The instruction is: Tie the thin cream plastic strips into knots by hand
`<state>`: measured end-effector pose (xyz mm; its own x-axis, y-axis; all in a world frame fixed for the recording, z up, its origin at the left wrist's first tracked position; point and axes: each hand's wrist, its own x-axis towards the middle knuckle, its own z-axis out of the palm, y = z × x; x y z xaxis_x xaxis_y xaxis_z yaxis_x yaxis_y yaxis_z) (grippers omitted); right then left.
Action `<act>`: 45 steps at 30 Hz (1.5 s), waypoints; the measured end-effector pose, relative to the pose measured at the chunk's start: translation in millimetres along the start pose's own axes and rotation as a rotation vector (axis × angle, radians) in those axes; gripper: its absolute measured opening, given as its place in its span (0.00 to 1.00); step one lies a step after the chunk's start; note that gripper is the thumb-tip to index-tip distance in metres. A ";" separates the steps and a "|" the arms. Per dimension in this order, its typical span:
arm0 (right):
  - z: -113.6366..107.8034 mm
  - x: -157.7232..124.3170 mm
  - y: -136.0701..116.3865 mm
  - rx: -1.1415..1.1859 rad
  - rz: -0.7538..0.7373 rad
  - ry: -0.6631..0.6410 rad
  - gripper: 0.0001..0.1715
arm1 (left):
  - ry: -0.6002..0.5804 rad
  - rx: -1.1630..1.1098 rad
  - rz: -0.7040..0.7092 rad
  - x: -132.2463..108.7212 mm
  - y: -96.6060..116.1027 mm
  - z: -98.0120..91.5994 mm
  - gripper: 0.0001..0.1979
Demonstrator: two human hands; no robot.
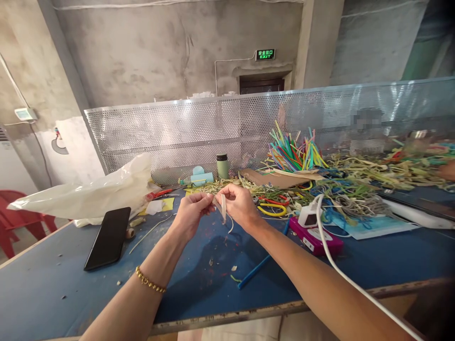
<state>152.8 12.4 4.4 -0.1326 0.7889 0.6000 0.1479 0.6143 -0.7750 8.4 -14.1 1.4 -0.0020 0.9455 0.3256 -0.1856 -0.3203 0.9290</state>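
Above the blue table (53, 284), the left hand (192, 210) and right hand (240, 203) both pinch a pale strip (223, 208). Its long axis hangs downward between them, seemingly nearer the right fingers.

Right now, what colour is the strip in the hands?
Pale cream; the strip shows best in the head view.

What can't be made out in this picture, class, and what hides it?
Head view: the ends of the pale strip, pinched out of sight by the left hand and right hand.
Head view: whatever stands behind the perforated screen, veiled by its mesh.
Head view: where the white cable ends, cut off by the bottom edge.
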 end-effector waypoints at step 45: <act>-14.5 3.7 -4.2 0.114 0.285 -0.395 0.12 | 0.081 0.027 -0.057 4.4 6.7 -10.0 0.09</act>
<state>165.8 12.9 12.8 -0.4664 0.8462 0.2577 0.1274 0.3525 -0.9271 -2.7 -11.5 7.3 -0.0716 0.9635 0.2581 -0.1611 -0.2666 0.9503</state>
